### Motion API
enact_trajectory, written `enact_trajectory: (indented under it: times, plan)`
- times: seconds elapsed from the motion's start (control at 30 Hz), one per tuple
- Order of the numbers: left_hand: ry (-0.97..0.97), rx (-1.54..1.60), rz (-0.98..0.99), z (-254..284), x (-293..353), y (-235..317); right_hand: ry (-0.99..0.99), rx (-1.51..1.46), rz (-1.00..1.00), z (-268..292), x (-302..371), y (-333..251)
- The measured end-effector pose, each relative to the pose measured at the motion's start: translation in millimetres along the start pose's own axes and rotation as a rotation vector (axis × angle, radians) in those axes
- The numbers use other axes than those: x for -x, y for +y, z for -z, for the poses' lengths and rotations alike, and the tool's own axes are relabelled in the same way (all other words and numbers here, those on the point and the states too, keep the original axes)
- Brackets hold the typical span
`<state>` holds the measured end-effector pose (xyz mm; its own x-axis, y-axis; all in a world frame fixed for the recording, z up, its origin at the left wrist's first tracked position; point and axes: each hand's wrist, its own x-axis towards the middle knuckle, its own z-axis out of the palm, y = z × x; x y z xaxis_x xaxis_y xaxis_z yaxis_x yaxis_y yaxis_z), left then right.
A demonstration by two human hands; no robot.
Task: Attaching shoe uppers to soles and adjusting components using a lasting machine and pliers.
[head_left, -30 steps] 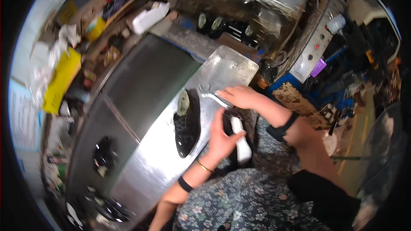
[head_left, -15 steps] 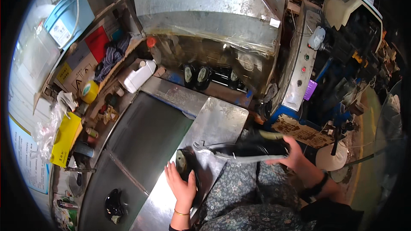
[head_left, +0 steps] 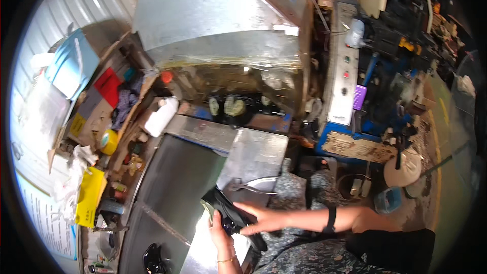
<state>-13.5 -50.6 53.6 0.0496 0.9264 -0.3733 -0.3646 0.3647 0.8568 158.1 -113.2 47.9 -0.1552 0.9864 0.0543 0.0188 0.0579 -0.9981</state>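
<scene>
In front of me, over the metal work plate [head_left: 261,147], a black shoe upper [head_left: 219,204] is between my two hands, its pale-edged end pointing away from me. My left hand [head_left: 221,236] grips its near left side, fingers pointing away from me. From the right, my right hand [head_left: 261,218] closes over the other side of the shoe upper, with a black band on that wrist. What sits inside the upper is mostly hidden by my hands. Just beyond them, pincers [head_left: 248,186] with curved metal handles lie on the plate.
A black shoe [head_left: 153,259] rests on the dark conveyor belt [head_left: 177,185] at left. Several black shoes [head_left: 234,107] stand under the metal hood [head_left: 218,15]. A cluttered shelf with a white jug [head_left: 161,115] borders the belt. A machine with a button panel [head_left: 341,71] stands right.
My right hand has swung left from the right side, bringing the black upper to my left hand. The pincers now lie uncovered on the plate. The whole view has shifted slightly.
</scene>
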Motion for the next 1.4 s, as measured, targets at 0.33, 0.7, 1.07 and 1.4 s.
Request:
enact_trajectory:
  times: [0.33,0.7,1.07,1.4]
  plan:
    - [-0.905,-0.302,0.003,-69.0,80.5,-45.4,0.837,0.309,0.16,200.3,238.7,-141.4]
    - [-0.595,-0.532,0.141,-0.5,83.2,-55.6,1.537,1.25,-0.291,415.6,338.5,-188.0]
    - [-0.682,-0.502,0.181,-59.0,143.5,-16.9,1.308,1.308,-0.763,418.5,332.7,-202.2]
    - [-1.545,0.722,-0.21,-183.2,268.3,124.8,1.329,1.43,-0.667,406.2,323.6,-157.1]
